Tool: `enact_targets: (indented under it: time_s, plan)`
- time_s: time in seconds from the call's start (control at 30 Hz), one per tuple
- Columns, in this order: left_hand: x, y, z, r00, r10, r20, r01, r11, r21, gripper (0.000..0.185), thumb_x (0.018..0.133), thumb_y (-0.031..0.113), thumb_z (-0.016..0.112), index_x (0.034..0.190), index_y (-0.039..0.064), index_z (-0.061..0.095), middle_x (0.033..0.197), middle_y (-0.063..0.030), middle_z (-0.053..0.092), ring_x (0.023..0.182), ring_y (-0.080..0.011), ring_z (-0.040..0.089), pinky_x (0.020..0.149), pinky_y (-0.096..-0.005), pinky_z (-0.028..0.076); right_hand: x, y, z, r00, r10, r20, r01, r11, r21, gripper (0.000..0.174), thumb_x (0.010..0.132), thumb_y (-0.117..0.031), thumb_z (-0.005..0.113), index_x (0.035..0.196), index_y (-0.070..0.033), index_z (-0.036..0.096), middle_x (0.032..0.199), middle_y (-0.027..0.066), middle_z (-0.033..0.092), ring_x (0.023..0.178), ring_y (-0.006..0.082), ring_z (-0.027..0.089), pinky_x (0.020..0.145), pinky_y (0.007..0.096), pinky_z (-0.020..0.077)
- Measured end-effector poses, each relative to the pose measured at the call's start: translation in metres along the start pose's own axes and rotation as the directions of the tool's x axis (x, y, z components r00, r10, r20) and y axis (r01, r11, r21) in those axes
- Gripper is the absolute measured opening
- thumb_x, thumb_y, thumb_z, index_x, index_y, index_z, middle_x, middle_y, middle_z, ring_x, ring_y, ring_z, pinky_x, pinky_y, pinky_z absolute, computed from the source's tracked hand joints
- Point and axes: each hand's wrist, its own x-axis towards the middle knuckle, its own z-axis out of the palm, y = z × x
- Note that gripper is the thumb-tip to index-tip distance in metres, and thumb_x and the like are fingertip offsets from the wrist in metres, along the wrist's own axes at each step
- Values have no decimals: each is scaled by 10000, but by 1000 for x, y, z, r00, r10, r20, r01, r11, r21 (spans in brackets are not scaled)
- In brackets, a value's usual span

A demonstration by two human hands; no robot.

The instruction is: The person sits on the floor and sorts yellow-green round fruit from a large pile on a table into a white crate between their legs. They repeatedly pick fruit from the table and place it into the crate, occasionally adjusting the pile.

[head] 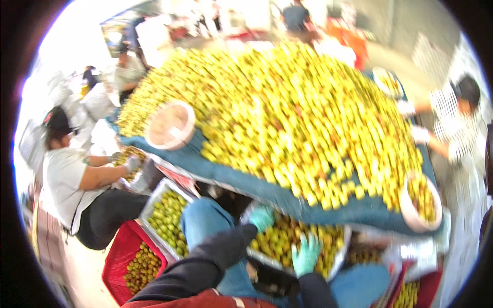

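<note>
Between my knees sits a white crate (265, 260) of small round fruits (287, 236), yellow-green with brown patches, that look like jujubes. My left hand (262, 218), in a mint-green glove, is at the crate's far left corner; blur hides whether its fingers hold anything. My right hand (307, 254), gloved alike, lies palm down over the fruits at the right, its fingers spread and nothing seen in them. Just beyond the crate, a huge heap of yellow-green fruits (269, 127) covers a table with a blue cloth (238, 173).
A pink basin (169, 125) and another basin with fruits (404, 200) stand on the table's near side. To my left are a crate of greener fruits (167, 217) and a red-lined container (115, 265). Co-workers sit at left (65, 173) and right (454, 119).
</note>
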Motion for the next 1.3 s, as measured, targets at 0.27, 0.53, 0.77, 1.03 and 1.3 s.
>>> enact_targets:
  time_s: [0.27,0.53,0.77,1.03,1.3]
  plan:
    - [18,46,-63,987,-55,150,80,983,-167,536,955,433,420,1408,148,452,1499,-121,402,1368,-326,381,1162,-458,230,62,48,35,882,236,407,-110,944,-310,705,910,-630,428,1413,-138,467,1465,228,383,1349,459,322,1109,623,202]
    - [60,45,-78,990,-96,101,108,987,-121,471,932,446,493,1310,180,583,1394,-95,537,1290,-309,475,1097,-416,336,93,52,84,833,333,442,-186,921,-343,774,941,-656,338,1499,-121,309,1574,166,255,1424,391,258,1145,576,197]
    - [54,42,-65,992,-113,61,125,958,-259,458,934,437,497,1305,184,586,1383,-102,542,1287,-316,474,1108,-410,329,71,46,69,956,123,268,-32,947,-321,662,881,-595,537,1352,-132,497,1402,162,489,1320,385,408,1087,599,263]
    - [54,35,-75,984,-32,176,67,978,-200,501,955,430,464,1369,152,518,1431,-132,484,1338,-335,414,1140,-420,286,82,53,66,846,253,469,-108,943,-314,763,895,-663,433,1458,-149,394,1512,178,349,1388,406,302,1130,593,190]
    - [-15,61,-80,980,-164,110,170,984,-45,712,970,510,388,1506,54,278,1578,-173,242,1468,-357,179,1199,-459,102,16,5,82,949,-68,308,184,913,-365,703,862,-658,499,1445,-269,448,1561,102,285,1435,442,141,1122,689,-34]
